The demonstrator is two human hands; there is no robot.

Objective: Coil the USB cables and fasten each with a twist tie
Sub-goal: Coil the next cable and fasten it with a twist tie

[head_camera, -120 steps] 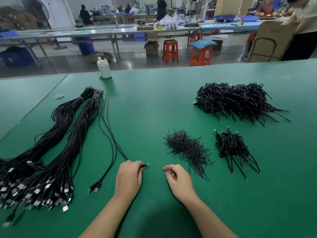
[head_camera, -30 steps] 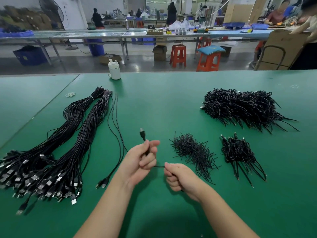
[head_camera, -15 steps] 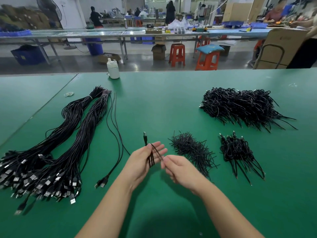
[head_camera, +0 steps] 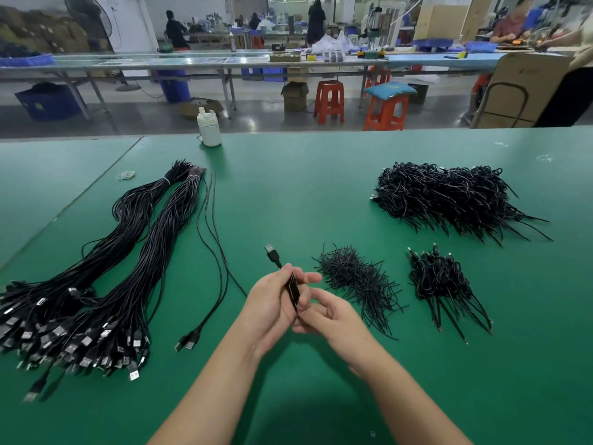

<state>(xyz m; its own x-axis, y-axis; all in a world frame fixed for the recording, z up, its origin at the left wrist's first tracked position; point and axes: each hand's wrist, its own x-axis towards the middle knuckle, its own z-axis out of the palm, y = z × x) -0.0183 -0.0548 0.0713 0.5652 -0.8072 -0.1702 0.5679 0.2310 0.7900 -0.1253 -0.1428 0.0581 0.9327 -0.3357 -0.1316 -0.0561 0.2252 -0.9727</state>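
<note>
Looking down from the head camera, you have bare green mat in front of your forearms and between the piles, while the far edge of the green-covered worktable (head_camera: 305, 175) runs across the view just behind a white plastic bottle (head_camera: 209, 129). Your left hand (head_camera: 272, 308) is curled round a folded black USB cable (head_camera: 292, 289), its plug end poking up and away past your fingers. Your right hand (head_camera: 327, 314) sits just beside it, touching the lower end of the folded strands with loosely bent fingers; whether it pinches them you cannot tell. Left of your hands lie two long tied bundles of uncoiled black cables (head_camera: 106, 268), and two loose cables (head_camera: 211, 252) lie beside them. Right of your hands is a small heap of black twist ties (head_camera: 356, 279), then a small cluster of finished coiled cables (head_camera: 442, 284), and farther back a large pile of coiled cables (head_camera: 449, 197). A rubber band (head_camera: 125, 175) lies near the seam at left. Beyond the table stand orange plastic stools (head_camera: 329, 101), long benches and other workers. Against half a second ago, the cable's strands are gathered tighter in your left palm and your right hand has dropped to their lower end.
</note>
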